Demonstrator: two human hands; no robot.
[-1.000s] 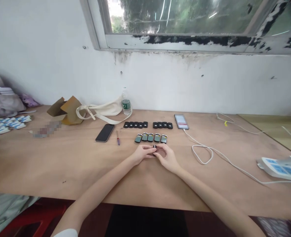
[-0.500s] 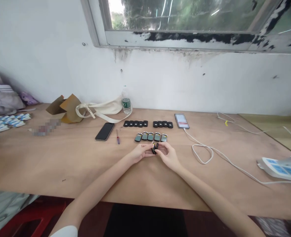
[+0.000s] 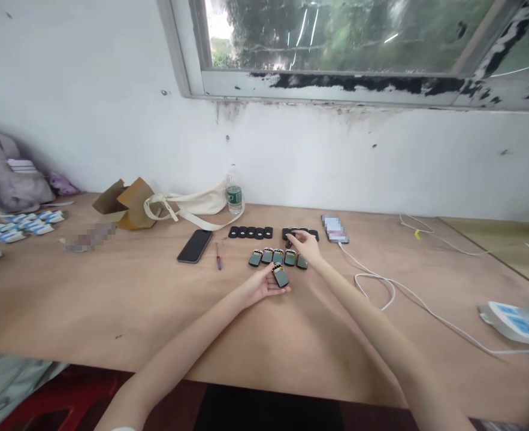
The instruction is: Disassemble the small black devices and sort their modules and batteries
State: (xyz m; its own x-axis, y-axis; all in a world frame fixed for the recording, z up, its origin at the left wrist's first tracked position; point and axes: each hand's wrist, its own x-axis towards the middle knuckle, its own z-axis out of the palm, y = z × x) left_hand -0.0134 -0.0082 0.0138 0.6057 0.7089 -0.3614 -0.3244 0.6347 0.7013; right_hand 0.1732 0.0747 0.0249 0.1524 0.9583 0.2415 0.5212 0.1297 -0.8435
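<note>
My left hand (image 3: 259, 288) holds a small black device with a grey screen-like face (image 3: 280, 275), tilted, between thumb and fingers. My right hand (image 3: 305, 244) is pinched on a small black piece (image 3: 289, 242) at the near edge of the right row of black covers (image 3: 313, 234). Several similar grey-faced devices (image 3: 268, 256) lie in a row just beyond my left hand; my right wrist partly overlaps the rightmost one. Farther back, to the left, several black covers (image 3: 251, 232) lie side by side.
Left of the devices lie a screwdriver (image 3: 218, 257) and a dark phone (image 3: 195, 246). Behind are a bottle (image 3: 234, 194), a cream bag (image 3: 201, 200) and a paper bag (image 3: 136, 203). A lit phone (image 3: 335, 228) with a white cable (image 3: 421, 302) is on the right.
My hands have parted. The right moved up and away to the right row of covers with a black piece; the left stayed low, now showing the device's grey face. The view shifted slightly.
</note>
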